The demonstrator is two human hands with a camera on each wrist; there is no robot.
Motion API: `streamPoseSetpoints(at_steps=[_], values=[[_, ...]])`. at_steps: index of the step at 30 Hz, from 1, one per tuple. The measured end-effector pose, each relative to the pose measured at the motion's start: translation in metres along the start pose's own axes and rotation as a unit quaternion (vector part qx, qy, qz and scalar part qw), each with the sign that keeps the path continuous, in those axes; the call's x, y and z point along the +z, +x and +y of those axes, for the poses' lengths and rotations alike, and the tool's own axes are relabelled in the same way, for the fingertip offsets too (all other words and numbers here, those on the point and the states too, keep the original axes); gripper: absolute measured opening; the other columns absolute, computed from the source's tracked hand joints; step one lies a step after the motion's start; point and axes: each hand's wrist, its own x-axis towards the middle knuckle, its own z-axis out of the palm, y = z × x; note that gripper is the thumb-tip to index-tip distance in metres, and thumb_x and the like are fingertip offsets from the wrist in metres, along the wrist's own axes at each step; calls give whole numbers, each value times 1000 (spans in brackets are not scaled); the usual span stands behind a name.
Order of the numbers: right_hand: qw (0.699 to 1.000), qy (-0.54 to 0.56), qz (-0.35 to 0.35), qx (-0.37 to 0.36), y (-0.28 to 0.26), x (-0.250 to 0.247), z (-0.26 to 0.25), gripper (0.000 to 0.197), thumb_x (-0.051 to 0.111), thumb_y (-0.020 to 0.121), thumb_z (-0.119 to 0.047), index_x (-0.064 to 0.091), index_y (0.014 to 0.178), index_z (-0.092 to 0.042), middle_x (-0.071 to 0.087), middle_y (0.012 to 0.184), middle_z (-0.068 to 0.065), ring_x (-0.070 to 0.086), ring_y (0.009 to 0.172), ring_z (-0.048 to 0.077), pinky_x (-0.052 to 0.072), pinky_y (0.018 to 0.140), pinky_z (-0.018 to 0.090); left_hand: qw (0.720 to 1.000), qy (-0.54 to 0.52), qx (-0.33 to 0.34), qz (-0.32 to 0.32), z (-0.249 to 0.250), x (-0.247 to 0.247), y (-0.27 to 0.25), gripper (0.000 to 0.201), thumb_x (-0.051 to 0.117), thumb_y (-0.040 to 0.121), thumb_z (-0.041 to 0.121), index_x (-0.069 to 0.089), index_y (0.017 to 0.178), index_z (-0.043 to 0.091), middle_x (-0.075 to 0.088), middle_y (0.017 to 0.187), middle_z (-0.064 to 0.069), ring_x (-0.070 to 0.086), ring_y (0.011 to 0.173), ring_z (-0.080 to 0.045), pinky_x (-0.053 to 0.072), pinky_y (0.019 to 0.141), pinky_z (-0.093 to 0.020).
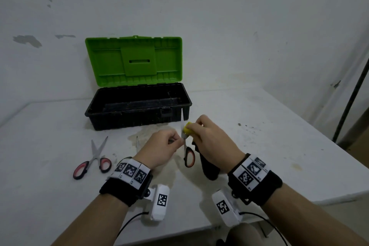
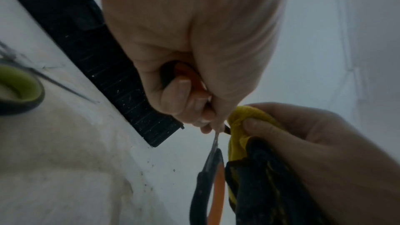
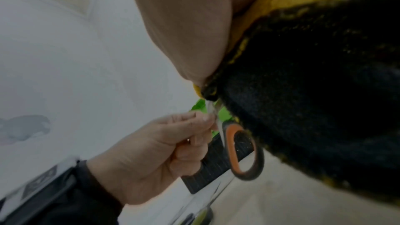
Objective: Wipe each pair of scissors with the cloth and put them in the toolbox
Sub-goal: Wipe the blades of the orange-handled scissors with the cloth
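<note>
Looks like a bare utility/workshop room, not a home. Scuffed white wall [image 1: 179, 6] with chipped paint patches, plain white worktop [image 1: 259, 146] stained and speckled with grime, open plastic toolbox [image 1: 137, 104] with green lid, dark pole [image 1: 351, 96] leaning at right.

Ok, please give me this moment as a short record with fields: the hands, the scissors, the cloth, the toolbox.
left hand: holds the orange scissors, one handle loop in its fingers, blades up
right hand: grips the cloth and presses it on a blade
cloth: yellow and black, its black part hangs under the right hand
red scissors: on the table, blades open, left of the hands
green scissors: on the table, only partly in view
toolbox: lid open, no scissors seen inside
</note>
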Motion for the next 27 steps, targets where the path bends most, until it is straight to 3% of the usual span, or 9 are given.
streamPoseSetpoints(at_steps=[3, 8, 12, 15, 19, 21, 27], values=[[998, -44, -39, 4, 0, 4, 2, 22, 62, 90, -8, 64, 106, -22, 41, 95, -1, 35, 73, 12, 39, 55, 28, 997, 73, 22, 5, 3, -1, -2, 20, 63, 96, 33, 65, 82, 19, 59, 70, 10, 52, 62, -3, 36, 58, -20], [995, -68, -53, 48, 11, -3, 15, 23, 57, 93, -8, 65, 111, -19, 44, 100, 1, 43, 78, 16, 50, 64, 34, 996, 88, 28, 10, 3, -5, -5, 21, 63, 96, 33, 64, 80, 19, 56, 68, 11, 49, 61, -3, 34, 57, -18], [991, -70, 36, 108, 12, -13, 30, 22, 58, 91, -5, 63, 109, -16, 44, 97, 2, 47, 70, 20, 50, 56, 37, 1000, -1, -13, -17, -2, -8, -6, 22, 63, 97, 28, 65, 81, 13, 55, 62, 8, 47, 53, -3, 39, 56, -19], [998, -31, 50, 36, 3, -11, 14, 19, 61, 90, -5, 60, 106, -16, 45, 96, 3, 52, 67, 20, 51, 53, 38, 993, -104, -52, -30, -2, -7, -5, 20, 63, 97, 20, 62, 78, 14, 51, 56, 7, 42, 48, -6, 35, 47, -18], [999, -32, 8, -27, -9, 8, -6, 26, 68, 84, -6, 62, 105, -20, 46, 94, 2, 34, 70, 11, 44, 48, 31, 980, -181, -67, -38, 3, -3, -5, 17, 59, 98, 11, 61, 84, 2, 47, 55, 5, 37, 44, -5, 31, 42, -16], [999, -32, 5, -17, -9, 12, -2, 27, 67, 85, -6, 62, 106, -21, 46, 95, 1, 33, 72, 10, 44, 48, 30, 980, -188, -60, -39, 4, -3, -5, 15, 59, 98, 10, 61, 87, 0, 46, 55, 4, 37, 43, -5, 31, 41, -16], [996, -37, 44, 73, 11, -5, 23, 19, 60, 91, -5, 64, 105, -16, 44, 93, 2, 50, 66, 22, 51, 55, 41, 983, -169, -61, -37, -2, -5, -6, 17, 61, 98, 11, 59, 83, 6, 47, 51, 8, 37, 41, -3, 31, 41, -15]])
